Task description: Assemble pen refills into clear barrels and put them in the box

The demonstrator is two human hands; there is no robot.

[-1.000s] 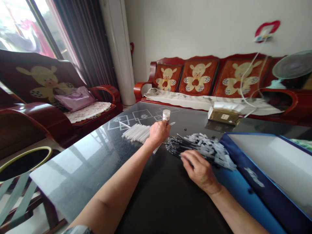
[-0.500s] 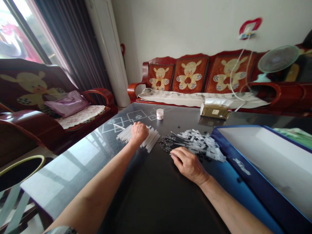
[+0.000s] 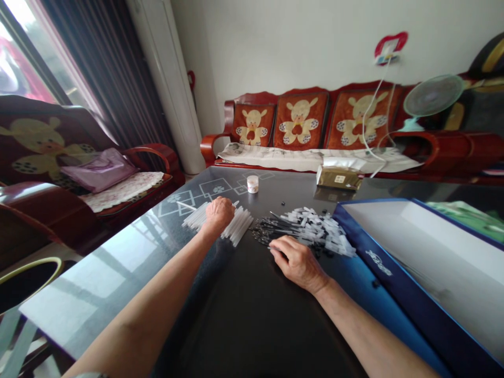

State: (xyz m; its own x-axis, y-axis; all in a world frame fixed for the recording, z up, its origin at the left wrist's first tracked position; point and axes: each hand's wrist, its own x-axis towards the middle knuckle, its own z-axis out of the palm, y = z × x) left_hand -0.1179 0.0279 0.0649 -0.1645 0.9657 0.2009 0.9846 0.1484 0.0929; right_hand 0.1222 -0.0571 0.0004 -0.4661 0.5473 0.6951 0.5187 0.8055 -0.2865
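Note:
My left hand [image 3: 219, 214] is closed over a row of whitish translucent tubes [image 3: 238, 226] on the dark table. Its fingertips are hidden beneath it, and one tube end shows just beside the knuckles. To the right, my right hand [image 3: 297, 262] is closed in a pinch low over the table. A small thin tip pokes out at its fingertips, too small to name. Just beyond it lies a pile of thin dark rods with shiny ends [image 3: 271, 226]. Short frosted white pieces [image 3: 326, 228], with small black pieces among them, are heaped against the rods.
A large blue box [image 3: 394, 268] with a white inside stands at the right. Further back are a small white jar [image 3: 252, 184] and a tissue box [image 3: 339, 177]. A red wooden sofa [image 3: 213, 148] stands behind the table [image 3: 236, 315].
The view has turned slightly right, so everything sits a little further left. Both hands keep nearly the same places, the left over the tubes and the right by the rods.

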